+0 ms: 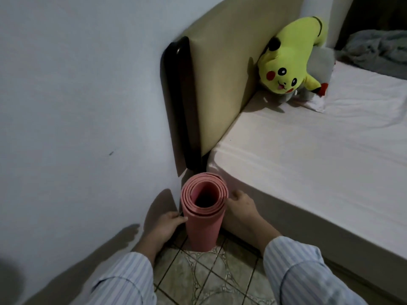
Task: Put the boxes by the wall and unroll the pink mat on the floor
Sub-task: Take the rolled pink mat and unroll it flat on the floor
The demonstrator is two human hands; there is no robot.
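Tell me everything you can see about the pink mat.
The pink mat is rolled into a loose tube of foam-like layers, its hollow core dark, standing upright on the tiled floor in the corner between the wall and the bed. The left hand and the right hand hold its sides near the top.

No text, label, brand, number or sign can be read anywhere in the view.
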